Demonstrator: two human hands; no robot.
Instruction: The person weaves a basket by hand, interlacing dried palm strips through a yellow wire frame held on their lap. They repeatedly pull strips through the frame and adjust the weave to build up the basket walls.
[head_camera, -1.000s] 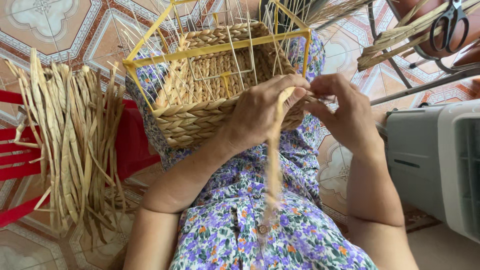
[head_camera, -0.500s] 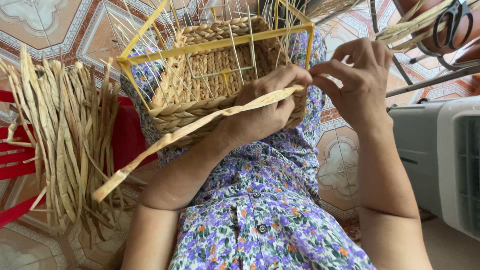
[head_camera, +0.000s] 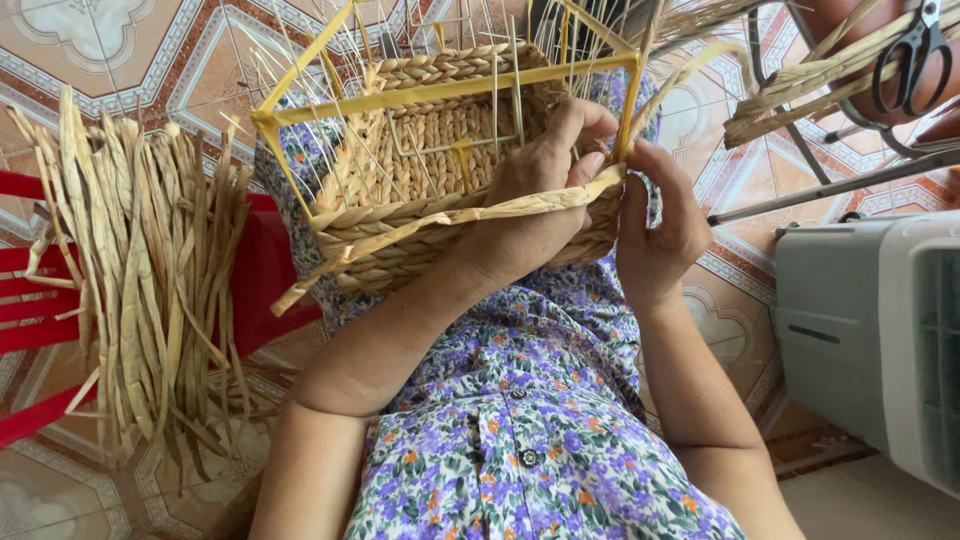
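Basket weaving stands partway: lower walls braided, yellow frame bare above, as left hand and right hand pinch a fresh straw strand.

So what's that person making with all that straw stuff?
A person in a purple flowered dress is weaving a tan braided-straw basket built around a yellow rectangular frame, resting on their lap. Their left hand grips the basket's near wall, and a long flat dried straw strand runs across the basket's front under it. The right hand holds the basket's corner. A bundle of loose dried straw strips lies across a red plastic chair beside them.
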